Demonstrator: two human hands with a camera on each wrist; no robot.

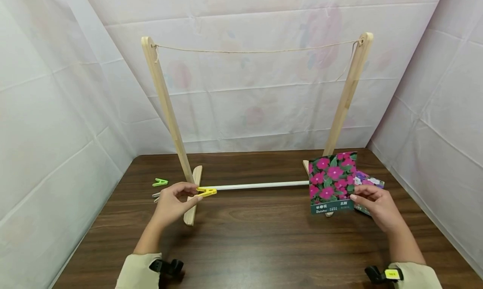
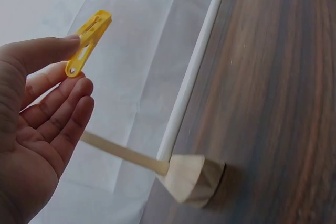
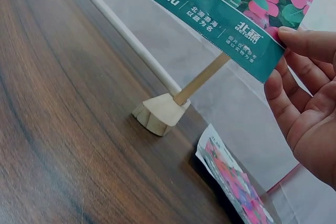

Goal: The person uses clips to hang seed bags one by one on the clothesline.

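My left hand (image 1: 174,203) pinches a yellow clothes peg (image 1: 206,192) between thumb and fingers, just above the left foot of a wooden rack (image 1: 193,194). The left wrist view shows the yellow clothes peg (image 2: 88,42) at the fingertips, the other fingers loose. My right hand (image 1: 377,206) pinches the lower right corner of a seed packet (image 1: 332,182) printed with pink flowers, held upright in front of the rack's right post (image 1: 345,98). In the right wrist view the seed packet (image 3: 236,9) is gripped at its teal band. A string (image 1: 256,51) spans the two post tops.
A green peg (image 1: 160,182) and a grey one (image 1: 156,195) lie on the brown table (image 1: 256,243) left of the rack. Another flower packet (image 1: 367,184) lies flat behind my right hand. A white rod (image 1: 256,185) joins the rack's feet. White cloth walls surround the table.
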